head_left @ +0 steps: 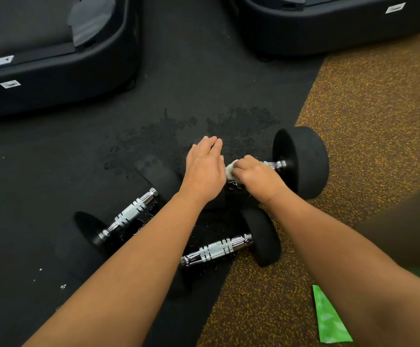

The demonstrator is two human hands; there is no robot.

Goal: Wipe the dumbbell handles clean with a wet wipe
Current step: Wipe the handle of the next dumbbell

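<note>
My right hand (pixel 259 176) sits just right of the middle of the view; its fingers (pixel 245 162) are clenched round a bunched white wet wipe (pixel 231 169), holding it against the chrome handle (pixel 274 165) of the far dumbbell (pixel 301 161); the wipe shows at the nine o'clock side of my fist, and a short bare stretch of handle runs on at three o'clock into the big black round head.

My left hand (pixel 205 169) lies palm down just beside the wipe, at nine o'clock of it; its fingers (pixel 212 145) are straight and held together, released, grasping nothing; it covers the dark left end of that same dumbbell, though I cannot tell whether it presses on it.

A second dumbbell (pixel 131 212) lies at seven o'clock of my hands, slanting, its knurled chrome grip bare; my left forearm crosses in front of it; a third dumbbell (pixel 216 250) lies at six o'clock, between my two forearms, its grip also bare.

All three rest where a black rubber mat (pixel 178 83) meets a brown floor (pixel 366 121) flecked with yellow; a darker blotchy patch (pixel 229 121) marks the mat at twelve o'clock of my hands; a green packet (pixel 329 319) lies on the flecked floor at five o'clock, partly behind my right forearm; black machine bases (pixel 53 78) fill eleven and one o'clock.
</note>
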